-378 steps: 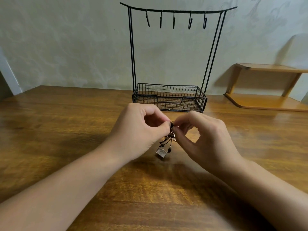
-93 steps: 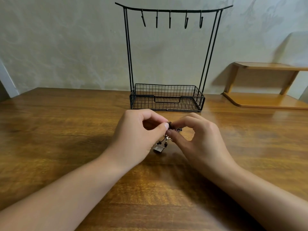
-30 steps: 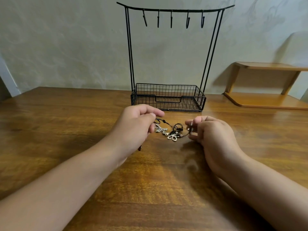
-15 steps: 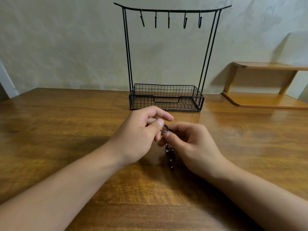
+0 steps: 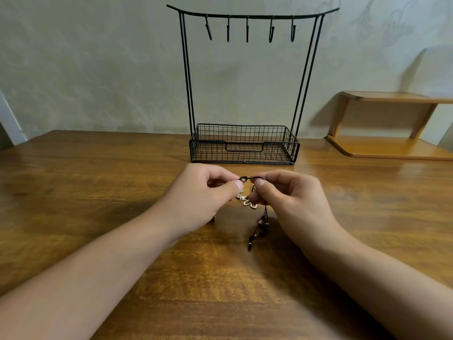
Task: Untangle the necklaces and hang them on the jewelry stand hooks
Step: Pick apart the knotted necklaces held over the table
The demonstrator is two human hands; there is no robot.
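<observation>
Pale wall behind, and against it the black wire jewelry stand [image 5: 245,143] sits at the back of the wooden counter [image 5: 98,192], its five hooks [image 5: 247,29] all bare. A wooden corner shelf [image 5: 392,148] stands off to the right.

Half a second ago the hands were bunched close over the tangle, fingers overlapping; now they have drawn a little apart, and a short run of dark cord [image 5: 255,178] is stretched level between them. The left hand [image 5: 203,192] pinches it at a small ring [image 5: 243,178] between thumb and forefinger; the right hand [image 5: 291,195] pinches the other end the same way. Below them hang a pale flower-shaped pendant [image 5: 250,203] and a beaded dark tail [image 5: 258,229] trailing onto the counter near the right wrist.

Judging by that taut stretch, one strand's end is now singled out from the necklaces, which looks like real progress on the knot. The pendant still sits close against the cord, so separation seems unfinished, and hanging has not begun.
</observation>
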